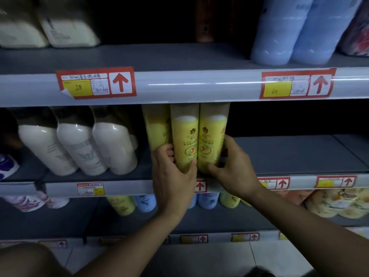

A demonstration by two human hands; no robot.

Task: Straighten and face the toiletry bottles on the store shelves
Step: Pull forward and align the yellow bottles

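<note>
Hands grasp the two front yellow shampoo bottles: left hand (172,166) wraps the middle bottle (184,140), right hand (232,164) wraps the right bottle (212,138), both labels facing out at the shelf lip (139,186). Left of the grip, a third yellow bottle (156,126) sits further back, probably unaligned. Right of the grip lies bare shelf; overhead clearance is tight.

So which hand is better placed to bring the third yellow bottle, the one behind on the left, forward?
Left, probably. The left hand grips the middle yellow bottle, right beside the rear yellow bottle; the right hand is on the far side.
</note>
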